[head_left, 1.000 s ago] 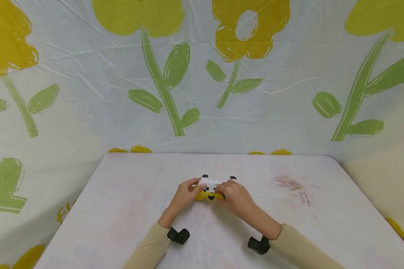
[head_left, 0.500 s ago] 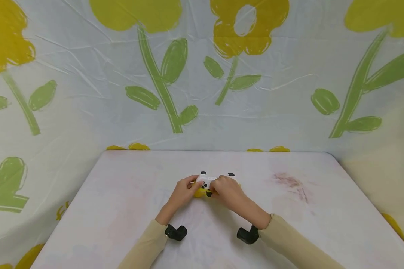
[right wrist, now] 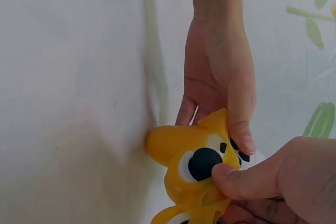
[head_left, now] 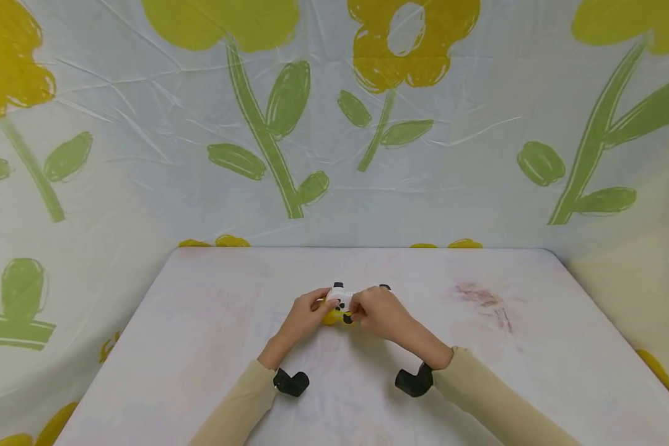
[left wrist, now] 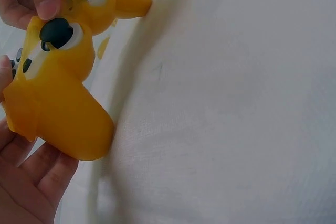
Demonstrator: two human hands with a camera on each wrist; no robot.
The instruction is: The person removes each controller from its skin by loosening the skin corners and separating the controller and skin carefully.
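Observation:
A yellow game controller (head_left: 334, 317) with a white top and black thumbsticks sits at the middle of the white table (head_left: 201, 334), held by both hands. My left hand (head_left: 319, 306) grips its left handle, which lies across the fingers (left wrist: 31, 177) in the left wrist view. My right hand (head_left: 359, 308) reaches over from the right and hides most of that side. The right wrist view shows the right thumb (right wrist: 231, 174) on a black thumbstick (right wrist: 202, 163) and the left thumb (right wrist: 240, 135) beside the small black buttons. The controller (left wrist: 58, 98) is tilted, with a handle tip touching the cloth.
A black camera mount sits on each wrist (head_left: 292, 382) (head_left: 414, 381). A faint reddish stain (head_left: 482, 300) marks the table to the right. A sheet printed with yellow flowers and green stems (head_left: 267, 136) hangs behind and around the table.
My right hand has slid left over the controller, covering more of its white top. The left hand keeps its hold and the controller stays in place.

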